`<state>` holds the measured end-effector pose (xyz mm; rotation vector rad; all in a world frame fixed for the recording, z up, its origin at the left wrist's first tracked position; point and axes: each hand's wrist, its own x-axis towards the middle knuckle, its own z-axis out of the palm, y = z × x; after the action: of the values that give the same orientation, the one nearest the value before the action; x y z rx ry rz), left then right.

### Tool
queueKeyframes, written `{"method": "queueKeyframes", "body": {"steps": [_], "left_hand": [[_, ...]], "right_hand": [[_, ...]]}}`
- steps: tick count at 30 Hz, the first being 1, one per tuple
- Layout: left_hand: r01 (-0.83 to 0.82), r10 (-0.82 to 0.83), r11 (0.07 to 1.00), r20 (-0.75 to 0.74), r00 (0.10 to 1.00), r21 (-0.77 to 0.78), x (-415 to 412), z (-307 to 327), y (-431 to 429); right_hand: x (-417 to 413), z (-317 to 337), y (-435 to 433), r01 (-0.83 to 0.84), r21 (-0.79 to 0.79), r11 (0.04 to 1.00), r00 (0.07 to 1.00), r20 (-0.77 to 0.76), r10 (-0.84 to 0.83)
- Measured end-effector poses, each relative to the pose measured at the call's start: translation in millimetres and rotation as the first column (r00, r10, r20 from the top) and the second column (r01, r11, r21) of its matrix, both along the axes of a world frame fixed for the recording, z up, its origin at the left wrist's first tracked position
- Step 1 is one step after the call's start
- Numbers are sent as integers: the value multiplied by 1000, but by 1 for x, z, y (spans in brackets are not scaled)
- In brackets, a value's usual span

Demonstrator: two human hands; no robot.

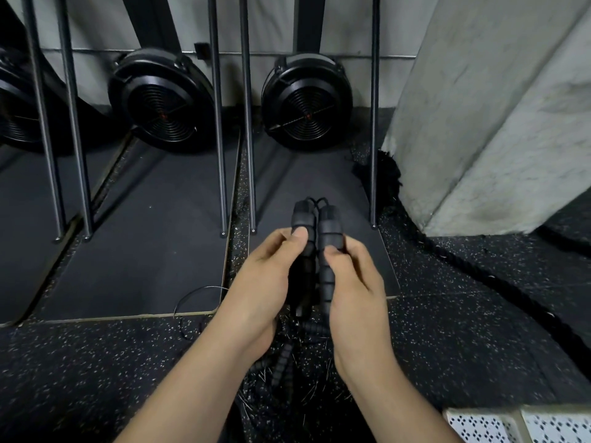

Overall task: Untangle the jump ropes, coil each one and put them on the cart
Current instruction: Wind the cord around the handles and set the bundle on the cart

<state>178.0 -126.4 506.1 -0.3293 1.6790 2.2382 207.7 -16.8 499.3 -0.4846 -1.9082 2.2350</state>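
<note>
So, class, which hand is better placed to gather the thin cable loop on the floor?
Probably the left hand: the cable loop lies close on its outer side; the right hand is farther, beyond both foam handles.

Black speckled floor [96, 378]. Two dark mats [144, 251] lie flat on it. Tangled jump ropes [284, 356] heaped nearby; thick rope [479, 274] at right.

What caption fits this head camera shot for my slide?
Left hand and right hand hold two black rope handles above tangled ropes.
</note>
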Motion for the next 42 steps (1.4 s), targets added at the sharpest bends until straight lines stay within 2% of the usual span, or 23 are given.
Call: {"method": "queueKeyframes", "body": {"steps": [6,19,26,36,42], "left_hand": [[31,-31,1000,-66,997,-1,-2,6,-1],[80,-82,997,-99,992,-20,0,6,4],[96,-97,995,-100,990,-20,-2,5,4],[57,-59,998,-85,995,-32,-7,-1,-4],[49,-54,996,-76,996,-70,-12,1,-9]], "right_hand": [[0,2,0,34,12,999,999,2,-34],[-7,-5,3,45,28,999,998,-43,-44],[-7,-11,4,40,128,991,994,-109,-26],[-6,-11,5,-72,149,986,988,-122,91],[-2,-6,7,-306,9,952,949,-80,305]]}}
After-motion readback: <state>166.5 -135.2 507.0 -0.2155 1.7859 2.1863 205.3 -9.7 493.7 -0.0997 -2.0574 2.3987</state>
